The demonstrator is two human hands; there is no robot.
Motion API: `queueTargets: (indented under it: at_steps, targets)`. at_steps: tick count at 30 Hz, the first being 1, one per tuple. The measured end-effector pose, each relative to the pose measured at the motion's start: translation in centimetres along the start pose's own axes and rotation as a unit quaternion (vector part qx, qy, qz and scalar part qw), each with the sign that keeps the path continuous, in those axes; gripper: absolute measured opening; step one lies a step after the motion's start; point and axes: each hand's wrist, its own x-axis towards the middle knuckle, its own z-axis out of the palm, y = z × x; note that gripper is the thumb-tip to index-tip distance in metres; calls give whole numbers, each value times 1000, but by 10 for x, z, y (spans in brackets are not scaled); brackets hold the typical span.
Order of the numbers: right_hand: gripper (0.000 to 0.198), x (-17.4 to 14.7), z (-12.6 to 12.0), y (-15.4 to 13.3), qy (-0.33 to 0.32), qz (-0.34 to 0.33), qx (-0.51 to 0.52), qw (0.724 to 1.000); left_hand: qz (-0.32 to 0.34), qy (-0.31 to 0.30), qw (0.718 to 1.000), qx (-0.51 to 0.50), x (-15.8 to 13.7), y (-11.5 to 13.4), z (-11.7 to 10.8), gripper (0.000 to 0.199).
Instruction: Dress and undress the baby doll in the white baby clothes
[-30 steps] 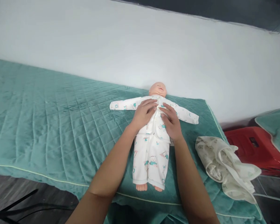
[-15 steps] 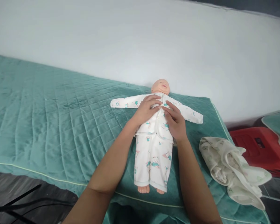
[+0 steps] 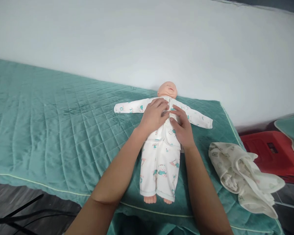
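A baby doll (image 3: 167, 90) lies on its back on the green quilted bed cover, head towards the wall and arms out to the sides. It wears a white printed long-sleeved top (image 3: 198, 118) and matching trousers (image 3: 159, 169), with its bare feet showing below. My left hand (image 3: 156, 114) rests over the left of the chest, fingers bent and thumb apart, touching the top near its front opening. Across from it, my right hand (image 3: 183, 125) lies on the other front edge with thumb and fingers spread. Part of the top's front is hidden under my hands.
A crumpled white printed cloth (image 3: 242, 176) lies at the bed's right edge, partly hanging over. Beyond it stands a red plastic object (image 3: 271, 153). The green bed cover (image 3: 51, 130) stretches left along the white wall (image 3: 112, 42). Black bars (image 3: 22, 209) show at lower left.
My left fingers have curled a little more over the chest. My right thumb has drawn slightly away from the front opening. The doll and cloth keep their places, with a slight shift of view.
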Motion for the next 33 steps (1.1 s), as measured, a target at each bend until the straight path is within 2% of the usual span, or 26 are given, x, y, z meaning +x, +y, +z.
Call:
queueTargets:
  at_steps: [4, 8, 12, 17, 26, 33]
  targets:
    - [20, 0, 1, -2, 17, 21, 42, 999, 22, -8, 1000, -20, -4, 4, -4, 11]
    - [14, 0, -3, -1, 14, 49, 91, 995, -24, -31, 994, -104, -11, 1, -12, 16]
    - [19, 0, -10, 2, -31, 56, 119, 991, -23, -130, 977, -169, -14, -7, -28, 22]
    - [30, 0, -12, 2, -58, 34, 50, 996, 6, -220, 954, -203, -14, -18, -42, 21]
    - [30, -1, -8, -6, -45, 46, 19, 998, -18, -210, 953, -219, -14, -17, -40, 23]
    - [30, -2, -6, -8, -38, 27, 5, 999, -29, -195, 953, -231, -15, -16, -38, 20]
